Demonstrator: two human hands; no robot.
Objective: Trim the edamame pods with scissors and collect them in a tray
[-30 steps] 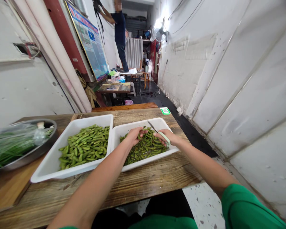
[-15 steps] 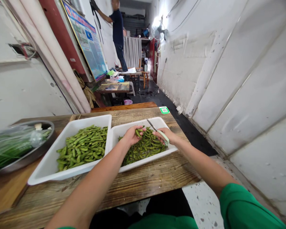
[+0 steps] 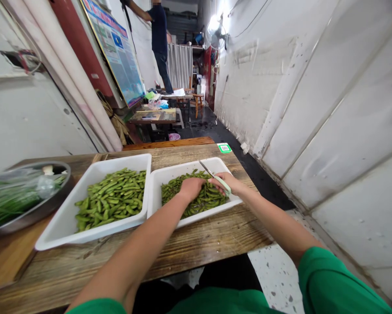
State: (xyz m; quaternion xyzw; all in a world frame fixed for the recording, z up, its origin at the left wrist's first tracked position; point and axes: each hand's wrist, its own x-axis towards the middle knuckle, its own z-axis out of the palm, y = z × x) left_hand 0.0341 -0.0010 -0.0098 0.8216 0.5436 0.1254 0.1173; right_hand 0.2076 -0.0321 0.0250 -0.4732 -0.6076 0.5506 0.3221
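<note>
Two white tubs sit side by side on the wooden counter [image 3: 196, 248], the left tub [image 3: 60, 220] and the right tub [image 3: 155, 187], their walls touching or nearly so. Both have green pods [image 3: 114, 196] in them, too many to count.

The left hand [image 3: 192, 188] reaches into the right tub. Its fingers point down at the pods there, but I cannot tell if they pinch one. The right hand [image 3: 231, 182] is over the right side of that tub, with its fingers curled around one pair of scissors [image 3: 219, 181]. The handle is pale green, and the blades point to the counter's far edge.

The left arm [image 3: 150, 237] gets in the way: it hides the right tub's near left corner. At the counter's left edge is one metal bowl [image 3: 66, 185] with long green leaves [image 3: 15, 209] in clear plastic. One flat board [image 3: 22, 253] lies by it. One green and white sticker [image 3: 224, 148] is at the far right corner. Past the far edge are one bench [image 3: 169, 143] and, well back, one person [image 3: 159, 43] standing up high.
</note>
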